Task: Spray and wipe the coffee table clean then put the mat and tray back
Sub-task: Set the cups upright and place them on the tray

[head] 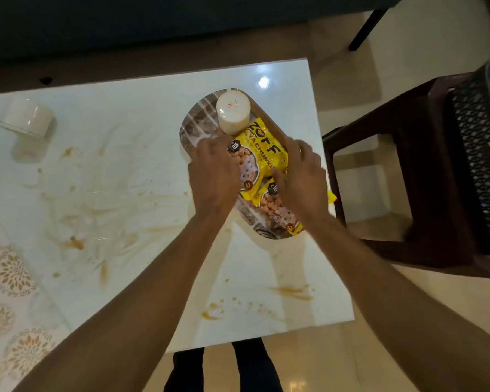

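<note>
An oval patterned tray (193, 120) lies on the right part of the white coffee table (130, 142). On it stand a white candle (233, 112) and two yellow snack packets (262, 154). My left hand (212, 176) grips the tray's left rim. My right hand (301, 176) grips its right rim, partly over the packets. Brown smears and drops stain the tabletop (77, 241). A clear mat with a floral print (12, 278) covers the table's left part.
A roll of white tape (26, 117) lies at the table's far left. A dark brown plastic chair (436, 171) stands close to the table's right edge. A dark sofa (153, 21) runs along the back. My legs (224, 366) stand at the near edge.
</note>
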